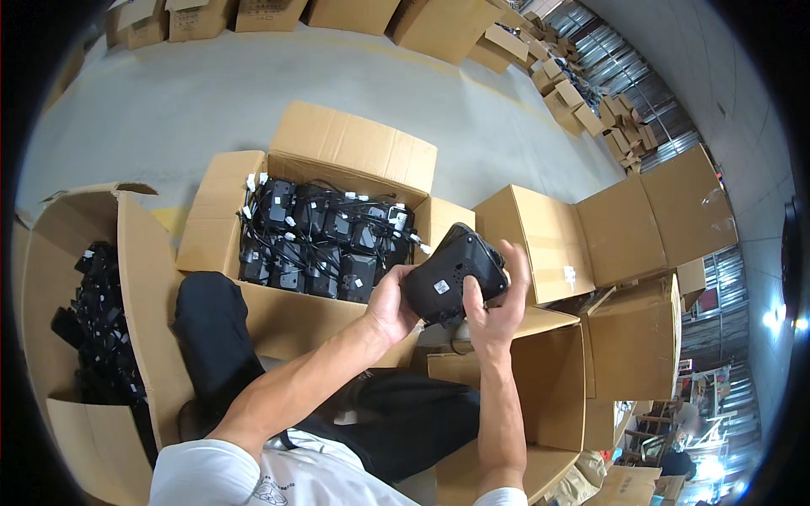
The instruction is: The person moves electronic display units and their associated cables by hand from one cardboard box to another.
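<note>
A black plastic housing [437, 287] with rounded corners, a small white label and a patch of little holes is held up in front of me. My left hand [393, 305] grips its left lower edge, with the fingers mostly hidden beneath. The thumb of my right hand [498, 314] lies against its right side, while the other fingers rise along the far edge. A second dark layer shows at that edge; whether it is a separate piece I cannot tell. Just beyond, an open cardboard box [350, 139] holds rows of similar black housings [287, 278] with black cables and white connectors.
At my left stands another open carton [160, 295] with a heap of black parts [105, 329]. Open cartons [540, 240] crowd my right side, one low beside my knee [548, 384]. More boxes [350, 15] line the far side of the grey floor [211, 93].
</note>
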`<state>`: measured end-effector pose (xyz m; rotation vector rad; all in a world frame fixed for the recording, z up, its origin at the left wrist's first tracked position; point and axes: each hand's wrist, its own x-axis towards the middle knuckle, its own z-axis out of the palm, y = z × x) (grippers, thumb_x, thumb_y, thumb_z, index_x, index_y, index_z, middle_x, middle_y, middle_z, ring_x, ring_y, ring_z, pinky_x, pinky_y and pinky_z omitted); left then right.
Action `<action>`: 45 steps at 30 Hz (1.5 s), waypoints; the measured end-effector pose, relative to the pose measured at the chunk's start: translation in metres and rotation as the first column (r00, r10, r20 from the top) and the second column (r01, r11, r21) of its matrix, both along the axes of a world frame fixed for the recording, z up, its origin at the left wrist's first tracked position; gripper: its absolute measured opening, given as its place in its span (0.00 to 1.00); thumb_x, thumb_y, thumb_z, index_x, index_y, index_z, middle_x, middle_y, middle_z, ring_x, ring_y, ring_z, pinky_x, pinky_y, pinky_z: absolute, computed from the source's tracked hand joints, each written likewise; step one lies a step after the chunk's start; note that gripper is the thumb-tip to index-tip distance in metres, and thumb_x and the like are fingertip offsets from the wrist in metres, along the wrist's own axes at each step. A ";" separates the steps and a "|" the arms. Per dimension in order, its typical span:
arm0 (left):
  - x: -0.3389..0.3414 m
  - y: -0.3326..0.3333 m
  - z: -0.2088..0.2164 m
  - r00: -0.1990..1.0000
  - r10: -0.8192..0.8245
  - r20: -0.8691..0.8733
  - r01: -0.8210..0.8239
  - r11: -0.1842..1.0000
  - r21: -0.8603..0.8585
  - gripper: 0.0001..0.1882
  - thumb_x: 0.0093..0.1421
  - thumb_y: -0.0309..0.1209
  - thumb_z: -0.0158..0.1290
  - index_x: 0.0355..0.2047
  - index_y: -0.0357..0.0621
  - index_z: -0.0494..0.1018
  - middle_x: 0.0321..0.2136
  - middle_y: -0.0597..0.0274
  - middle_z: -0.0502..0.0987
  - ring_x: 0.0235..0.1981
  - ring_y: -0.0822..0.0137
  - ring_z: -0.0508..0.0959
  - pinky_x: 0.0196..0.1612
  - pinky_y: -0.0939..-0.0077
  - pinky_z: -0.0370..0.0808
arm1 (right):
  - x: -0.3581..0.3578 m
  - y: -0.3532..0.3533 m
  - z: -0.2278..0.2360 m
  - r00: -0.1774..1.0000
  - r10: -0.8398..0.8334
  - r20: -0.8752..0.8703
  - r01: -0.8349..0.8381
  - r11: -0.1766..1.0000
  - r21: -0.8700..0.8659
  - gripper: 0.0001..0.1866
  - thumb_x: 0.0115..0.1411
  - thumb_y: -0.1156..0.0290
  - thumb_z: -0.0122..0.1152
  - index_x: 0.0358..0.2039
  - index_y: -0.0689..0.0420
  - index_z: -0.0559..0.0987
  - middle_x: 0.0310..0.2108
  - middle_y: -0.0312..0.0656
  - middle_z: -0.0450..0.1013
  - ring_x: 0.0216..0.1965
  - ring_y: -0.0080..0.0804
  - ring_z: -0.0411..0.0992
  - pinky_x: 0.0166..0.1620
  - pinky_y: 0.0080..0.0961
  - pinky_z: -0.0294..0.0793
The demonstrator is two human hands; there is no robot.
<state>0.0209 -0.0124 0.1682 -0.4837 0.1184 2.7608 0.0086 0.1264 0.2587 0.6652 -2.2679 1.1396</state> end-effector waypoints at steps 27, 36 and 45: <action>-0.146 -0.138 -0.104 0.769 -0.636 0.071 -0.308 -0.464 -0.831 0.12 0.49 0.33 0.63 0.34 0.44 0.83 0.32 0.46 0.83 0.36 0.48 0.84 0.40 0.56 0.80 | -0.130 -0.018 -0.137 0.326 0.261 0.909 0.440 0.809 -0.390 0.24 0.64 0.57 0.63 0.52 0.64 0.76 0.41 0.45 0.78 0.35 0.35 0.79 0.36 0.36 0.81; -0.131 -0.086 -0.187 0.677 -0.734 -0.054 -0.728 -0.656 -0.198 0.06 0.58 0.30 0.53 0.33 0.47 0.79 0.38 0.61 0.76 0.46 0.60 0.75 0.56 0.58 0.67 | -0.102 0.006 -0.279 0.117 0.012 0.993 0.764 0.637 -0.097 0.25 0.64 0.60 0.63 0.52 0.68 0.71 0.49 0.53 0.72 0.45 0.47 0.75 0.44 0.50 0.81; -0.080 -0.057 -0.251 0.578 -0.796 0.180 -0.715 -0.600 -0.358 0.10 0.57 0.29 0.52 0.37 0.38 0.78 0.39 0.54 0.74 0.45 0.58 0.73 0.49 0.67 0.72 | -0.133 -0.012 -0.265 -0.240 -0.338 0.910 0.141 0.915 0.377 0.23 0.64 0.55 0.64 0.46 0.65 0.79 0.43 0.50 0.78 0.46 0.41 0.79 0.45 0.44 0.80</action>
